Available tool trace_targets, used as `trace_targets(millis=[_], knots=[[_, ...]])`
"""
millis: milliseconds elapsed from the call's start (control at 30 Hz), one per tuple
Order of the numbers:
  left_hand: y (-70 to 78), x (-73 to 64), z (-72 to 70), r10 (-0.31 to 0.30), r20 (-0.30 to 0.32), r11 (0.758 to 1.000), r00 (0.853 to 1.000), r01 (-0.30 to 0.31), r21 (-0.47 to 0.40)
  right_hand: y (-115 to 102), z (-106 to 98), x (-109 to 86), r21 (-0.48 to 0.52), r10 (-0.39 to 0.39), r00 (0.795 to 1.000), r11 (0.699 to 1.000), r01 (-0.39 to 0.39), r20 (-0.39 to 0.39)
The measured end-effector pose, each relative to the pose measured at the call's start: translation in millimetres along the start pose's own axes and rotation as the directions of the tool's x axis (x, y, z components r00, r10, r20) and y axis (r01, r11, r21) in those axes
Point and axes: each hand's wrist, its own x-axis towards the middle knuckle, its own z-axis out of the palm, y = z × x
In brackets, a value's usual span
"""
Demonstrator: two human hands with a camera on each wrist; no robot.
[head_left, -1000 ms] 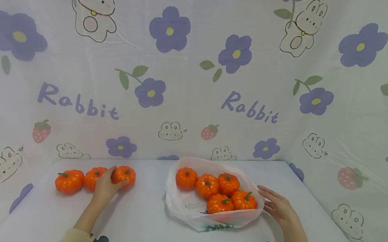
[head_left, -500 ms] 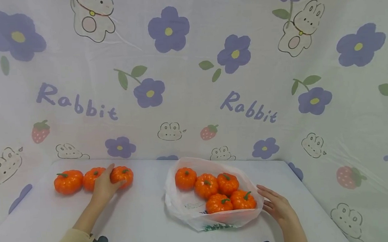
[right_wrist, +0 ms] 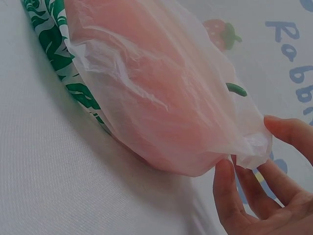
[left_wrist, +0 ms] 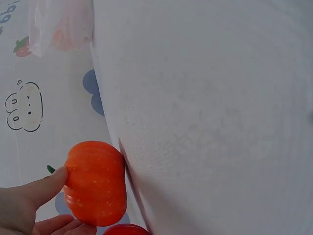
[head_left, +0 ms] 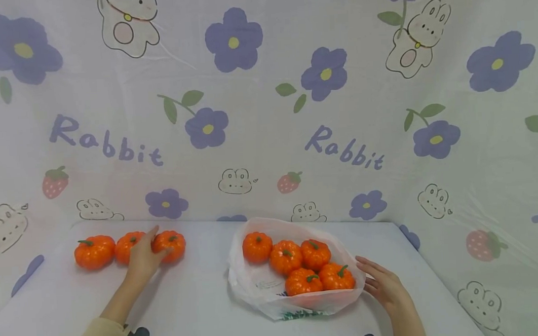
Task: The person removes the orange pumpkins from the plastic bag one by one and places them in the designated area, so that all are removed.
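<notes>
Three small orange toy pumpkins form a row at the left of the head view. My left hand [head_left: 142, 257] grips the rightmost pumpkin [head_left: 172, 246], which rests on the table. Its thumb presses beside the green stem and the fingers reach round the far side, as the left wrist view shows of this pumpkin [left_wrist: 95, 183]. A white plastic bag [head_left: 253, 302] lies with its mouth wide, several pumpkins [head_left: 286, 258] inside. At the bag's right edge my right hand [head_left: 387, 286] holds the thin plastic between its fingers, seen close on the bag [right_wrist: 252, 149] in the right wrist view.
The middle pumpkin [head_left: 127, 248] stands partly behind my left hand, with the leftmost pumpkin [head_left: 95, 253] beside it. All rest on a white table [head_left: 203, 303]. A printed curtain [head_left: 266, 112] with rabbits and flowers rises behind the table and along its sides.
The pumpkins, the bag and both hands keep almost the same places. Only a slight shift of the whole head view shows.
</notes>
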Motion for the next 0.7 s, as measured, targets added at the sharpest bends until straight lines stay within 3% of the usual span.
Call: trace_targets(millis=[200, 467, 700], knots=[[-0.5, -0.6, -0.2, -0.010, 0.012, 1.000, 1.000, 0.010, -0.002, -0.1, 0.2, -1.0, -0.001, 0.000, 1.000, 1.000, 0.000, -0.003], [-1.1, 0.4, 0.1, 0.002, -0.029, 1.000, 1.000, -0.002, 0.004, 0.3, -0.3, -1.1, -0.004, -0.002, 1.000, 1.000, 0.002, 0.001], [3.7, -1.7, -1.1, 0.001, -0.012, 1.000, 1.000, -0.001, -0.029, -0.1, 0.2, -0.1, -0.003, -0.002, 1.000, 1.000, 0.002, -0.005]])
